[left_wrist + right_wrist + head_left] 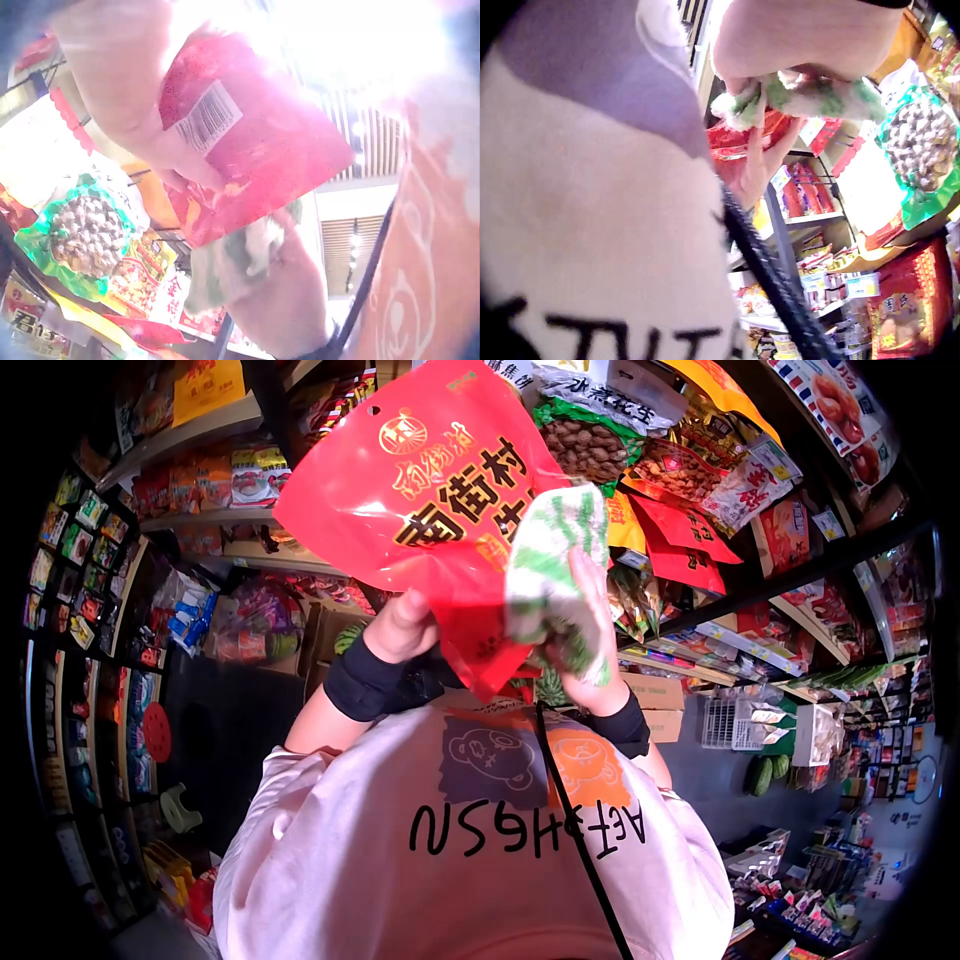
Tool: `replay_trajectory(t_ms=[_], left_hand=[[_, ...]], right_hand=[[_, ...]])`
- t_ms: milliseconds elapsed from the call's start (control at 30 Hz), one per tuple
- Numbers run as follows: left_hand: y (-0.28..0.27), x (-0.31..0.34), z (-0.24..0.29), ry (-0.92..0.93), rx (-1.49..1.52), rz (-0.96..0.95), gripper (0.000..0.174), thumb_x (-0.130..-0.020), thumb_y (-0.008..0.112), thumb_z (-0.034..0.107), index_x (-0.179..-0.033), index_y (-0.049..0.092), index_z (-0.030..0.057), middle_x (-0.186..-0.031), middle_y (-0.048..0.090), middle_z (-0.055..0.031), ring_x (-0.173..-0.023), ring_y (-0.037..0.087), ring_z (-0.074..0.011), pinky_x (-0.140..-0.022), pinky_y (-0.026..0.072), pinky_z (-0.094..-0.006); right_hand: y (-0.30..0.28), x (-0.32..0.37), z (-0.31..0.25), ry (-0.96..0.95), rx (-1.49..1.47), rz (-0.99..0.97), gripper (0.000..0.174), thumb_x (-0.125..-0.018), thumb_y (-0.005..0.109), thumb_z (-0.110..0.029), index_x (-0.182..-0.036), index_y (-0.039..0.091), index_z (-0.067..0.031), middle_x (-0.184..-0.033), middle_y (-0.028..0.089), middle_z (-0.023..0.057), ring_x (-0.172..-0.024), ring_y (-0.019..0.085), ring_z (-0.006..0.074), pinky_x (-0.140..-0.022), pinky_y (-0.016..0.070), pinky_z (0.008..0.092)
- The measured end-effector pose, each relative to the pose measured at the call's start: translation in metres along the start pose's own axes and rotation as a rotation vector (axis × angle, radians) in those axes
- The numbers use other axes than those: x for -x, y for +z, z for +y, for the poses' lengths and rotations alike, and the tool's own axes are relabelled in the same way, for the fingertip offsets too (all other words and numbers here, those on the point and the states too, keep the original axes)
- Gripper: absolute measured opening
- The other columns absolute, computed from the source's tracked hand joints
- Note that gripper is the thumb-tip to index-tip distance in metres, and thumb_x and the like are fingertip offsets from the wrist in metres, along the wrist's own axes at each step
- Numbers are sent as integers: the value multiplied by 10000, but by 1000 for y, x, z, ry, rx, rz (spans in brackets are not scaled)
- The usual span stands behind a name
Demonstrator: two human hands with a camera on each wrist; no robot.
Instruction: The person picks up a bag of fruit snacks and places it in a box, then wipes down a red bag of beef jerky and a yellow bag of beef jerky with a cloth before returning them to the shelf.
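A large red snack bag (440, 490) with black and gold lettering is held up in front of the chest, tilted. My left hand (403, 628) grips it at its lower left side, thumb on the front. In the left wrist view, that hand's fingers (191, 169) lie on the bag's back, beside a barcode label (210, 116). A green-and-white cloth (555, 555) is in my right hand (592, 630), against the bag's right side. The right wrist view shows the cloth (821, 101) bunched under the right hand (802, 37), close to the left fingers (757, 161).
Shelves of packaged snacks stand ahead, with a green-edged bag of nuts (590, 445) and red packets (690, 545) just beyond the hands. More racks (90, 560) line the left. A white crate (728, 722) and watermelons (760, 775) are on the right.
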State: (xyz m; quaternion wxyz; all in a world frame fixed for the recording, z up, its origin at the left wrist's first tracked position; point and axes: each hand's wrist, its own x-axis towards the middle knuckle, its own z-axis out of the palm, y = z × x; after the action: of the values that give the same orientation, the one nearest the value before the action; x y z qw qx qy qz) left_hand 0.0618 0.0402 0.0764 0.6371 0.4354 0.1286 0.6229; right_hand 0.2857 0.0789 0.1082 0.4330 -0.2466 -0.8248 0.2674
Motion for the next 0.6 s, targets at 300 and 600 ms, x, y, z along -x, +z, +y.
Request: replay_trajectory(t_ms=[300,600], left_hand=[[-8,1,12,-79,42,-21,761,-830,601,537,-1340,387,15,-1322,480,-115,-1223,468,-229,-1036,366,-394],[7,-5,2,-159,60,-37,696,-887,470,492,-1391,309,40,-1389,419,-102,-1261,429,-233,-1069,316,-395]], right_hand=[[-49,-10,16,434,-832,540,374,-961,471,-275,-1258,477,-48,-1185,572,74,-1074,556,186,-938,425,358],[-4,-68,-26,-237,330,-166,647,-735,665,-79,-1339,433,-59,-1368,420,190,-1280,376,368,-1083,276,429]])
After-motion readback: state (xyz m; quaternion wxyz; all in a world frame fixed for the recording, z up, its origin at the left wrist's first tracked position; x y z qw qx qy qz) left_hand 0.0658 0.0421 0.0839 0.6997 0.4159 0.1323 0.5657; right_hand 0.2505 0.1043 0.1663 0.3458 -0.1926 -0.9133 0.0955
